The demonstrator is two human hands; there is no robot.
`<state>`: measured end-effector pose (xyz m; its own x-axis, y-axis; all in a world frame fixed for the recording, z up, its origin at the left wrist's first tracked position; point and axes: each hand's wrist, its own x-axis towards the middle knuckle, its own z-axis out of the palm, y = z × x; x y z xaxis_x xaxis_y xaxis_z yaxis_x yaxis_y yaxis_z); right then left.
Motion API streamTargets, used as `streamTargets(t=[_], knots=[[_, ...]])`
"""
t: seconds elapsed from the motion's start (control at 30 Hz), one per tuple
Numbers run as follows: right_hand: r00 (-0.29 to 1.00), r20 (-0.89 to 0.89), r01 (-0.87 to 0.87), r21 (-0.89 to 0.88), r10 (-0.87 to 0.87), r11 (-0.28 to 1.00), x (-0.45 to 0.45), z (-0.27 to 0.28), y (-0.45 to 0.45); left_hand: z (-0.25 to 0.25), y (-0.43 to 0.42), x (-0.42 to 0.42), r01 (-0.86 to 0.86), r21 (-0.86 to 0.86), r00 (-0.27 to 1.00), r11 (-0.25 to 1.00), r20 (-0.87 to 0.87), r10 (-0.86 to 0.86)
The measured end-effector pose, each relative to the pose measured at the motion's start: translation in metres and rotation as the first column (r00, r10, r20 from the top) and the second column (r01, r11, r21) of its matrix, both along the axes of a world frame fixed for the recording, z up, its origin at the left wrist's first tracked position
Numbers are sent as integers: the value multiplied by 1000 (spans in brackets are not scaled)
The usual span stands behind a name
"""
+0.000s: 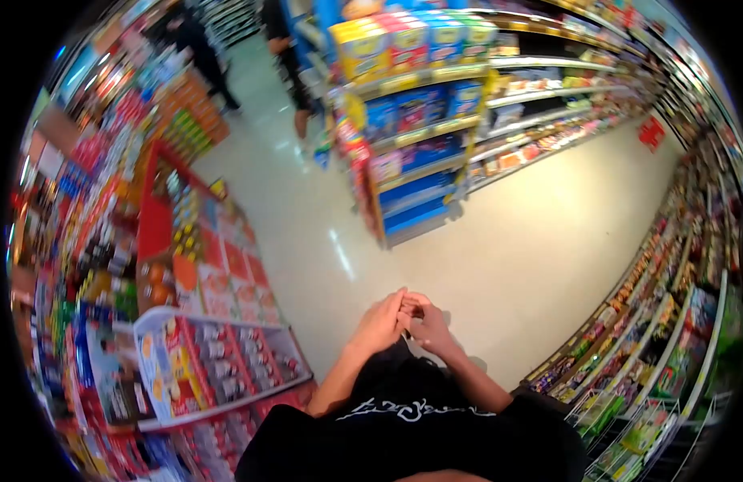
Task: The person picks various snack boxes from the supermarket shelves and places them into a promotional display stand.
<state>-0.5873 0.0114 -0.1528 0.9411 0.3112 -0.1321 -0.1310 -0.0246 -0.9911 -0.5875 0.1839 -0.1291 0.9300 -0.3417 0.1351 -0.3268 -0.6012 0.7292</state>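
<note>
In front of my chest, my left hand (pixel 379 323) and my right hand (pixel 429 328) meet with their fingertips together. The left fingers are bent inward against the right ones. My right hand is curled closed, with its thumb toward the left hand. A small dark spot shows just under the fingers; whether they pinch anything is too small to make out. Below the hands is my black shirt (pixel 412 434) with white lettering.
A blue-shelved end display (pixel 420 165) with boxed goods stands ahead. Drink displays (pixel 235 361) line the left, and snack shelves (pixel 628 329) curve along the right. Two people stand in the far aisle, one in dark clothes (pixel 201 52). A red item (pixel 651 133) is on the far floor.
</note>
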Motion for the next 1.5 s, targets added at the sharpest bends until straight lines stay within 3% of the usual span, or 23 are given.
streamTargets(t=[0.07, 0.17, 0.2, 0.3, 0.33, 0.43, 0.47, 0.57, 0.67, 0.77, 1.03, 1.17, 1.3, 1.33, 1.43, 1.5], knots=[[987, 50, 143, 154, -152, 978, 4, -15, -32, 0, -36, 24, 138, -25, 989, 990, -55, -139], [955, -112, 290, 156, -275, 944, 15, -16, -79, -16, -74, 68, 370, 62, 928, 927, -60, -367], [952, -82, 297, 38, -294, 954, 20, -9, -92, -18, -88, 80, 414, 76, 909, 907, -84, -408], [944, 24, 329, -20, -328, 944, 44, -7, -131, -32, -135, 118, 506, 67, 859, 860, -124, -496], [949, -29, 307, -140, -314, 941, 57, 2, -150, -32, -154, 133, 533, 60, 841, 844, -139, -522], [919, -69, 380, -105, -388, 919, 97, -1, -207, -23, -219, 191, 597, 17, 798, 802, -112, -592], [927, 49, 375, -165, -372, 912, 113, -3, -232, -19, -242, 206, 613, -4, 786, 790, -93, -611], [914, 22, 396, -267, -406, 878, 161, 30, -297, -5, -308, 253, 645, -63, 763, 762, 7, -646], [867, 77, 494, -267, -493, 827, 197, 48, -349, -10, -370, 306, 693, -32, 721, 720, 41, -692], [825, 76, 562, -221, -560, 797, 225, 57, -393, 2, -421, 341, 733, -135, 679, 667, 68, -731], [712, 36, 699, -119, -701, 705, 273, 9, -490, -2, -533, 408, 805, -73, 575, 589, -146, -805], [733, -23, 674, -111, -679, 731, 319, -7, -563, -38, -600, 449, 794, -7, 591, 607, -219, -776], [742, -45, 660, -128, -669, 740, 386, -4, -640, 15, -675, 513, 795, 34, 581, 606, -335, -742], [748, -97, 656, -46, -657, 754, 403, 5, -658, 20, -694, 531, 799, 109, 592, 592, -322, -739], [784, 122, 619, -84, -609, 781, 456, 29, -718, 19, -745, 583, 784, 62, 620, 618, -141, -772], [788, 137, 611, -53, -600, 790, 489, 26, -752, 29, -778, 613, 769, 43, 639, 637, -52, -768]])
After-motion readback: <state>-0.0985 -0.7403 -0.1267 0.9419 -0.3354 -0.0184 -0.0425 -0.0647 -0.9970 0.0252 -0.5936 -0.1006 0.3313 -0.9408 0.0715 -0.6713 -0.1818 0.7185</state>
